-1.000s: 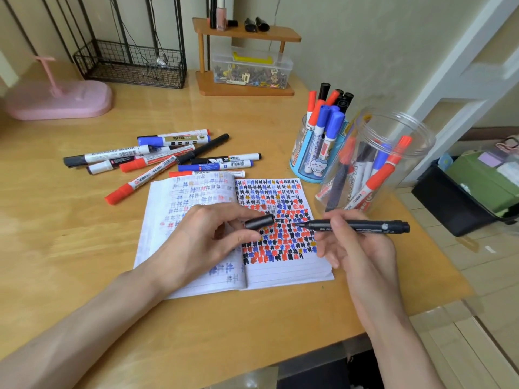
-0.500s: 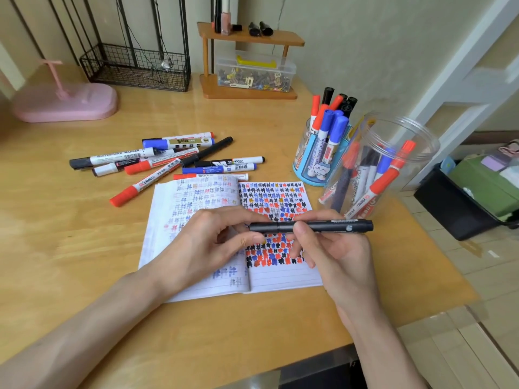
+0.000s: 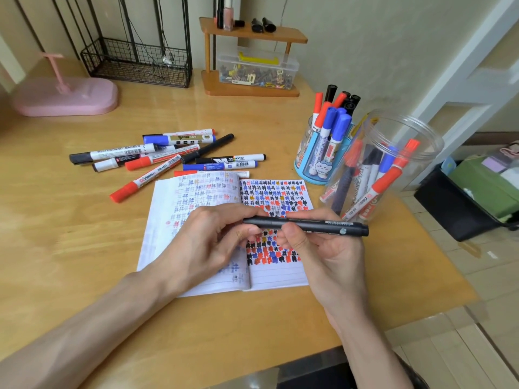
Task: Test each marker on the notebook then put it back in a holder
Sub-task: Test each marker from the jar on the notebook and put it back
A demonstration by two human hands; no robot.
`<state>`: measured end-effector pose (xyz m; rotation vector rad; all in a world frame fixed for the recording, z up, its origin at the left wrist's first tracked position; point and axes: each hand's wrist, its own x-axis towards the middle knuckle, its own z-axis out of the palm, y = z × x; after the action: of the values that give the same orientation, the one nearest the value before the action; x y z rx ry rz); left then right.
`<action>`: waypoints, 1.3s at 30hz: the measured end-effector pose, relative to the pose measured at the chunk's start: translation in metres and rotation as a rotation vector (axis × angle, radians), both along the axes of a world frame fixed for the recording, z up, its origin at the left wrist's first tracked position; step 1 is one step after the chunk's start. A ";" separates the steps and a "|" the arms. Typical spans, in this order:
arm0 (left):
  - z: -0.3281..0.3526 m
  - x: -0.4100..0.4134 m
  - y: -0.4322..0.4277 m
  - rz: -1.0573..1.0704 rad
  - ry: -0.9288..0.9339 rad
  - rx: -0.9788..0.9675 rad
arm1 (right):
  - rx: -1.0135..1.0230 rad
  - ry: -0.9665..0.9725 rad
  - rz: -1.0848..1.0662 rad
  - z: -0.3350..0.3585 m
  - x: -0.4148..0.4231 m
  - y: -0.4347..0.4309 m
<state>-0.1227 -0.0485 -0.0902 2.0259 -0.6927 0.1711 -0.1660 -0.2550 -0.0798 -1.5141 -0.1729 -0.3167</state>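
Over the open notebook (image 3: 273,279) I hold a capped black marker (image 3: 306,226) level, my right hand (image 3: 323,254) gripping its barrel and my left hand (image 3: 207,237) pinching the cap end. Behind the notebook, loose markers (image 3: 157,158) lie on the wooden desk (image 3: 70,234); at right, a blue pen holder (image 3: 311,167) and clear plastic jar (image 3: 393,167) stand just beside each other, both holding markers

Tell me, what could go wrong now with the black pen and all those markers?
The clear plastic jar stands near the desk's right edge, just beyond the right hand; a bump while dropping in the black pen might knock it off. If the cap, held at the left hand, isn't fully snapped on, the pen could dry out. The loose markers behind the notebook might roll if nudged.
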 end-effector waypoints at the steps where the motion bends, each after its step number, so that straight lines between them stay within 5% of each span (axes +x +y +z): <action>1: 0.001 0.000 0.001 0.006 -0.003 0.004 | 0.008 0.011 -0.003 0.001 0.000 0.001; 7: 0.009 -0.002 0.003 -0.076 0.075 0.053 | -0.021 0.186 0.014 0.000 0.004 0.001; 12: 0.011 -0.008 -0.003 0.044 0.193 -0.165 | 0.049 0.219 -0.153 0.004 0.001 0.000; 18: 0.023 -0.016 -0.014 0.040 0.218 -0.241 | -0.650 -0.303 -0.323 0.000 0.000 -0.011; 20: 0.030 -0.020 -0.020 0.003 0.191 -0.257 | -0.745 -0.405 -0.359 0.007 0.001 -0.016; 28: 0.054 -0.008 -0.056 -0.170 0.164 -0.280 | -0.250 -0.381 -0.411 0.086 0.015 -0.035; 39: 0.077 0.015 -0.112 -0.117 0.116 -0.398 | -0.045 -0.411 -0.548 0.135 0.047 -0.066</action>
<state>-0.1075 -0.1609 -0.0135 1.5987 -0.6448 0.1115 -0.1188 -0.3209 0.0550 -1.5085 -0.0854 -1.0698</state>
